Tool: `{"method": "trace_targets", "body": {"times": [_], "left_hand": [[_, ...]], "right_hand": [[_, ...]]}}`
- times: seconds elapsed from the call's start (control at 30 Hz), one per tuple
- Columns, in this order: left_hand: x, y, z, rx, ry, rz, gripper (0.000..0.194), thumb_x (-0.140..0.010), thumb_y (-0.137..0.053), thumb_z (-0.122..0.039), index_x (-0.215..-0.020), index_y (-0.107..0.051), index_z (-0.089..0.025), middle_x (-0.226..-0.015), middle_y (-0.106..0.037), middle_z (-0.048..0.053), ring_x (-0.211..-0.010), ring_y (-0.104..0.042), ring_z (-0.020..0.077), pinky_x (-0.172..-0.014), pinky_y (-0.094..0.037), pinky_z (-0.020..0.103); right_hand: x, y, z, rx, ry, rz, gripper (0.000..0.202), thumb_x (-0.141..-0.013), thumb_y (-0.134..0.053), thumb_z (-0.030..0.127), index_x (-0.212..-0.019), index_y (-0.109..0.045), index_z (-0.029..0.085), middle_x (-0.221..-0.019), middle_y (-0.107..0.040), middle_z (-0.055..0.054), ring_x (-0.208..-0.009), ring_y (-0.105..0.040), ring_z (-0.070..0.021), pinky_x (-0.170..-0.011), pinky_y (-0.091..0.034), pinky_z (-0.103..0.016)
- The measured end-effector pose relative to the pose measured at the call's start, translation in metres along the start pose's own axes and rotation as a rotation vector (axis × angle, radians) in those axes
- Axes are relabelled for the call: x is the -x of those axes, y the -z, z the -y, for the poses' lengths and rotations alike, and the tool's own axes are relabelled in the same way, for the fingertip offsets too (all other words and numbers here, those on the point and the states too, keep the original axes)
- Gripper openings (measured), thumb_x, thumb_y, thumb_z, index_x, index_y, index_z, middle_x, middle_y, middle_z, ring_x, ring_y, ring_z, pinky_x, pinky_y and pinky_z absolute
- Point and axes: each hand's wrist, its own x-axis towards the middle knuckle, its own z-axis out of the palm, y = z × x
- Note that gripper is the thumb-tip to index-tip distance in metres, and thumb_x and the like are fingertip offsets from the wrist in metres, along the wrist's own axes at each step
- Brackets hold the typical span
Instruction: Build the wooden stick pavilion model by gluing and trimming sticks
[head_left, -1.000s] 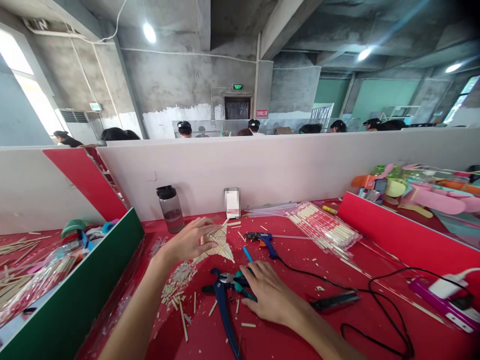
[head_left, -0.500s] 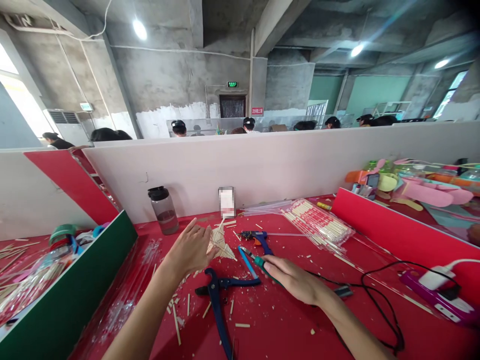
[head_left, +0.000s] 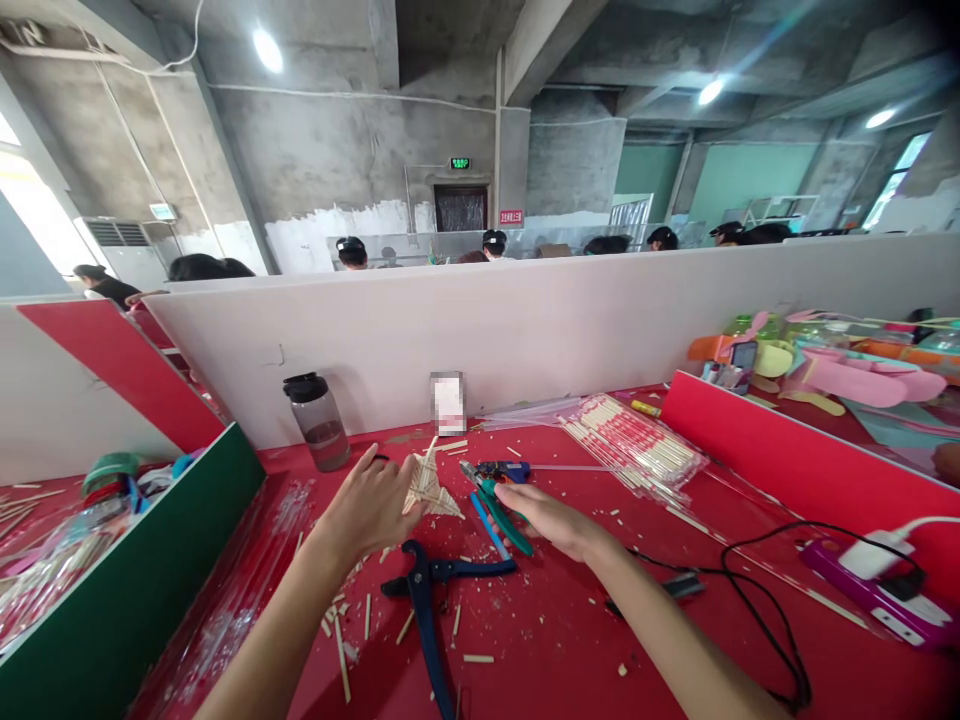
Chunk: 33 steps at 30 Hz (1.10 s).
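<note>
My left hand [head_left: 371, 505] has its fingers bent at the left edge of a flat, pointed piece made of thin wooden sticks [head_left: 436, 487], which it appears to hold; the thumb's contact is partly hidden. In my right hand [head_left: 555, 515] is a pair of green-handled pliers [head_left: 511, 527], handles spread and jaws pointing up and left, just right of the stick piece. A light blue strip [head_left: 489, 525] lies beneath the pliers. Behind them rests a blue glue gun [head_left: 511, 470]. Nearer to me lies a large dark blue cutter [head_left: 426, 610] with its handles apart.
A water bottle [head_left: 318, 425] and a phone-like upright item [head_left: 449, 405] stand by the white partition [head_left: 390, 350]. Bagged sticks [head_left: 637, 440] lie to the right, near a purple power strip [head_left: 874, 592] and black cable. Stick offcuts litter the red table [head_left: 570, 650]. Green and red dividers flank it.
My right hand has moved slightly left and up, and the pliers have turned so both spread handles show. My left hand stays beside the stick piece. The view has shifted slightly.
</note>
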Motion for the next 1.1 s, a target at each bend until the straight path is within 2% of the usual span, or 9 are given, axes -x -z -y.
{"method": "trace_targets", "body": {"times": [0.13,0.23,0.4,0.57,0.77,0.9,1.0,1.1], "left_hand": [[-0.001,0.004,0.014,0.063,-0.012,-0.035,0.036,-0.089,-0.051,-0.038,-0.113,-0.065,-0.014,-0.101,-0.072,0.016,-0.096,-0.068,0.0341,-0.106,-0.039,0.053],[-0.001,0.003,0.03,0.103,0.01,-0.003,0.036,-0.092,-0.046,-0.038,-0.113,-0.062,-0.014,-0.101,-0.072,0.014,-0.092,-0.069,0.0305,-0.105,-0.04,0.049],[0.002,0.005,0.05,0.221,0.002,0.07,0.045,-0.094,-0.044,-0.048,-0.12,-0.056,-0.014,-0.101,-0.072,0.014,-0.096,-0.068,0.0322,-0.092,-0.048,0.045],[0.002,0.012,0.051,0.228,-0.031,0.071,0.05,-0.093,-0.046,-0.053,-0.124,-0.054,-0.014,-0.103,-0.071,0.013,-0.096,-0.068,0.032,-0.093,-0.048,0.045],[0.004,0.018,0.051,0.204,-0.058,0.108,0.058,-0.094,-0.043,-0.061,-0.128,-0.052,-0.015,-0.12,-0.068,0.017,-0.114,-0.064,0.0349,-0.096,-0.048,0.045],[0.006,0.021,0.054,0.204,-0.059,0.113,0.069,-0.093,-0.04,-0.067,-0.137,-0.047,-0.015,-0.124,-0.068,0.018,-0.118,-0.062,0.0355,-0.101,-0.046,0.047],[0.008,0.023,0.056,0.185,-0.05,0.128,0.072,-0.093,-0.038,-0.069,-0.139,-0.047,-0.015,-0.129,-0.066,0.018,-0.12,-0.061,0.0358,-0.101,-0.045,0.048],[0.009,0.024,0.057,0.167,-0.045,0.147,0.073,-0.093,-0.037,-0.07,-0.138,-0.05,-0.015,-0.133,-0.063,0.018,-0.122,-0.06,0.0361,-0.101,-0.046,0.047]], "right_hand": [[0.003,0.001,-0.004,-0.074,0.015,0.073,0.053,-0.082,-0.064,0.068,-0.096,-0.068,0.017,-0.084,-0.066,-0.003,-0.072,-0.061,-0.0165,-0.071,-0.05,-0.032],[0.004,0.003,-0.008,-0.055,0.017,0.063,0.052,-0.082,-0.063,0.069,-0.096,-0.068,0.018,-0.085,-0.066,-0.003,-0.072,-0.061,-0.0167,-0.072,-0.05,-0.033],[0.004,-0.002,-0.013,-0.075,-0.02,0.044,0.048,-0.083,-0.065,0.065,-0.102,-0.07,0.021,-0.097,-0.07,-0.006,-0.089,-0.065,-0.0215,-0.078,-0.052,-0.036],[0.009,-0.011,-0.01,-0.093,-0.025,0.112,0.051,-0.077,-0.072,0.066,-0.098,-0.07,0.019,-0.092,-0.07,-0.005,-0.088,-0.066,-0.0216,-0.082,-0.052,-0.037],[0.015,-0.014,-0.009,-0.038,0.017,0.207,0.055,-0.078,-0.071,0.066,-0.105,-0.067,0.018,-0.097,-0.07,-0.006,-0.1,-0.065,-0.0247,-0.09,-0.051,-0.041],[0.016,-0.018,-0.008,-0.009,0.026,0.204,0.059,-0.078,-0.069,0.069,-0.107,-0.066,0.018,-0.097,-0.069,-0.006,-0.1,-0.065,-0.0262,-0.09,-0.051,-0.043],[0.017,-0.02,-0.009,0.152,0.111,0.182,0.052,-0.086,-0.061,0.067,-0.108,-0.067,0.019,-0.096,-0.068,-0.005,-0.095,-0.063,-0.0242,-0.089,-0.049,-0.041],[0.017,-0.022,-0.01,0.279,0.174,0.12,0.047,-0.092,-0.057,0.062,-0.115,-0.067,0.022,-0.106,-0.067,-0.005,-0.103,-0.059,-0.0246,-0.095,-0.045,-0.041]]}}
